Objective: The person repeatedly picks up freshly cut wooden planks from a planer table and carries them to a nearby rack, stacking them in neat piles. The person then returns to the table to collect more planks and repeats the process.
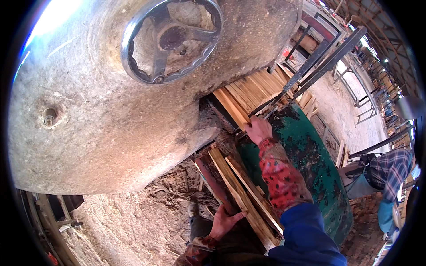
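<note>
My right hand point(258, 130) is closed on the near end of a wooden slat point(234, 107), at the outer side of a row of slats lying beneath a large pale machine housing point(120, 106). Lower down, my left hand point(224, 221) rests by a dark red metal rail point(215, 181), its thumb stretched out toward a long loose wooden strip point(230, 184). Some of its fingers are hidden. A second loose strip point(255, 195) lies alongside, to the right. Both strips slant toward my body.
A chrome handwheel point(171, 40) sticks out from the housing. Right of my right arm stands a green, paint-worn machine cover point(306, 155). Dark metal bars point(328, 53) rise beyond it. Another person in a plaid shirt point(392, 170) is at the right. Sawdust covers the floor point(124, 226).
</note>
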{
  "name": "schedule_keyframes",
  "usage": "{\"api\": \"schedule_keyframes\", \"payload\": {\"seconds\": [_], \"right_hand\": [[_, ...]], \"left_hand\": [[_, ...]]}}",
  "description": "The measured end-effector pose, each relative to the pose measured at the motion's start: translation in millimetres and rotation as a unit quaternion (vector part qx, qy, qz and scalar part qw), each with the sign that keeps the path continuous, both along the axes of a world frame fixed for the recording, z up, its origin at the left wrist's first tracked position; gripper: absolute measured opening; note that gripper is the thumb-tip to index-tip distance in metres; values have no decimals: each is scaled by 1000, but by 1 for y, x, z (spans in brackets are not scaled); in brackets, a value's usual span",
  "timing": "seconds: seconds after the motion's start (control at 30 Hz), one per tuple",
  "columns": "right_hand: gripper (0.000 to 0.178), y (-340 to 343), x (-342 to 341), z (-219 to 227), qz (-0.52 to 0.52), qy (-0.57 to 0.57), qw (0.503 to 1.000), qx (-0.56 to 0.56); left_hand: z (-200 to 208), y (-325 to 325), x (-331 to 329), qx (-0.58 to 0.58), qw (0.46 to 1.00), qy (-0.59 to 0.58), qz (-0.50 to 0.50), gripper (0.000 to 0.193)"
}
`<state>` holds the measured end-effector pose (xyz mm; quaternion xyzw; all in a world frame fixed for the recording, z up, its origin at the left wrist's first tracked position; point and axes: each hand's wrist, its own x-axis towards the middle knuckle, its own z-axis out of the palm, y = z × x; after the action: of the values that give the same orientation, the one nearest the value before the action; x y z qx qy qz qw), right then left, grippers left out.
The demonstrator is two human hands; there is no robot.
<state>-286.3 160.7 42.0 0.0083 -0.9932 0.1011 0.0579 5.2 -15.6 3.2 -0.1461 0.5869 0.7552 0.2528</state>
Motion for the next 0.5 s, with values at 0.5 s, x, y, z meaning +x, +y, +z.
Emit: {"api": "schedule_keyframes", "payload": {"seconds": [0.5], "right_hand": [[30,149,233,-3,-139,-22,986,-91]], "left_hand": [[-11,3,2,6,1000,28,9,67]]}}
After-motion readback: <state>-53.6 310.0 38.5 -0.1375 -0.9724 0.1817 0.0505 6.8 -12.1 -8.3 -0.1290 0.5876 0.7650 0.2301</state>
